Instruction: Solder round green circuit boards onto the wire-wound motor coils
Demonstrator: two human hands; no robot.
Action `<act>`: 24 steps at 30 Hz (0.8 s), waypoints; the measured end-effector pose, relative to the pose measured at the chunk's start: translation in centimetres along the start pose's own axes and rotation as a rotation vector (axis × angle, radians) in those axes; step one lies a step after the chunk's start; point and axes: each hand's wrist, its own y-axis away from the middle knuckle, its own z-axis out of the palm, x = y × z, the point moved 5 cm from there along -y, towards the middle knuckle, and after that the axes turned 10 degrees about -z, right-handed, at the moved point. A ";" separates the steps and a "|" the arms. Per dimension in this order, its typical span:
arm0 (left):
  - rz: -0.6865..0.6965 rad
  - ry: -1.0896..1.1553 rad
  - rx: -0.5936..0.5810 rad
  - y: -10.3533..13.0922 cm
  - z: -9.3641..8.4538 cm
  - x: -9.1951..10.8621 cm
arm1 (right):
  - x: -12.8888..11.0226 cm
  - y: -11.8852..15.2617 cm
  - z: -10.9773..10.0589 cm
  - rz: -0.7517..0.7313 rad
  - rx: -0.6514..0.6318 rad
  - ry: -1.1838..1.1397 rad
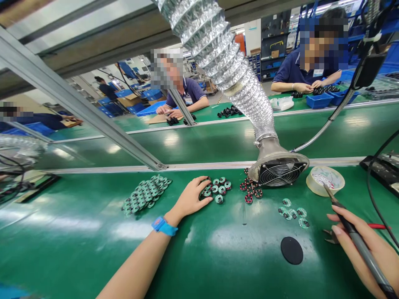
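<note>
Closed around the grip of a soldering iron (pixel 358 236), the right hand (pixel 370 253) is nearest the camera, and the iron's metal tip reaches over a round yellowish holder (pixel 339 181) beyond that hand; whether it touches the silvery stuff inside, I can't tell. Under the same hand, partly covered, lies a metal tool (pixel 331 237) with jaws, beside a bit of red. Just left of the hand there's a flat black disc (pixel 291 250) on the green tabletop (pixel 237 265), with a loose group of small green boards (pixel 293 214) farther out. Over on the other side, the left hand (pixel 195 197), blue band (pixel 164 226) at its wrist, is cupped with thumb and fingers apart around the near end of a cluster of round parts (pixel 221 190); I can't see whether it grips one. To its left sits a slanting stack of green boards (pixel 146 193), and to its right, past the cluster, some red-and-black rings (pixel 250 191) beside a fan hood (pixel 280 172).
</note>
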 end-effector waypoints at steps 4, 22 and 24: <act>-0.006 -0.070 0.032 -0.1 -0.1 -0.4 | 0.9 0.1 0.1 0.059 -0.064 -0.061; -0.037 -0.195 0.046 0.5 0.1 1.3 | 0.4 0.1 0.1 0.118 -0.112 -0.060; -0.074 -0.214 0.080 0.3 0.3 1.6 | 0.0 0.0 0.1 0.113 -0.115 -0.055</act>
